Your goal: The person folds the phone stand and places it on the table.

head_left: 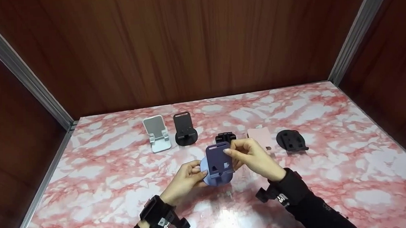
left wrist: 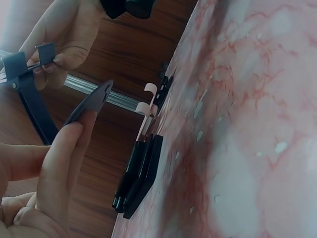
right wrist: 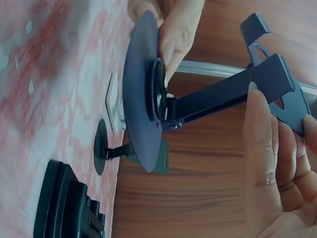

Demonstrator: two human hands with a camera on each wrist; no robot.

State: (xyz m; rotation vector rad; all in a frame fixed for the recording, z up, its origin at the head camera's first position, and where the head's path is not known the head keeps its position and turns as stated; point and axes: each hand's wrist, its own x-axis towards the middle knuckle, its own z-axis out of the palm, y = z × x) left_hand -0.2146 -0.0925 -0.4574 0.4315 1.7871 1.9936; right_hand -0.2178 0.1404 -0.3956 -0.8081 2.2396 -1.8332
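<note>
The rim of a disc base is pinched between thumb and fingers by the left hand [head_left: 184, 179], and the right edge of the slotted back plate is held by the right hand [head_left: 254, 157], its thumb in front and fingers behind; both grips are closed down to the thin parts between them. The wrists are angled inward toward each other, wrapped in black straps [head_left: 293, 185] beside black sleeves [head_left: 319, 213]; a small pale mark on the right sleeve is too blurred to be read. The purple phone stand [head_left: 216, 157] is held above the table [head_left: 353, 168], smooth and satin-finished, with a flat hinged arm, two bent lips and a round-cornered plate. The tabletop is patterned in glossy red-and-white marbling. Beyond the hands, a pink stand [head_left: 259, 138], partly hidden by the right hand, is placed between a low, folded black stand [head_left: 225, 137] and a round-based black stand [head_left: 290, 140] laid flat. Farther left, an upright black stand [head_left: 183, 122] on a disc is seen beside a white stand [head_left: 161, 144] with a grey panel. The background is closed by brown wood-grained walls [head_left: 201, 42], joined by silvery metal strips [head_left: 361, 27].
</note>
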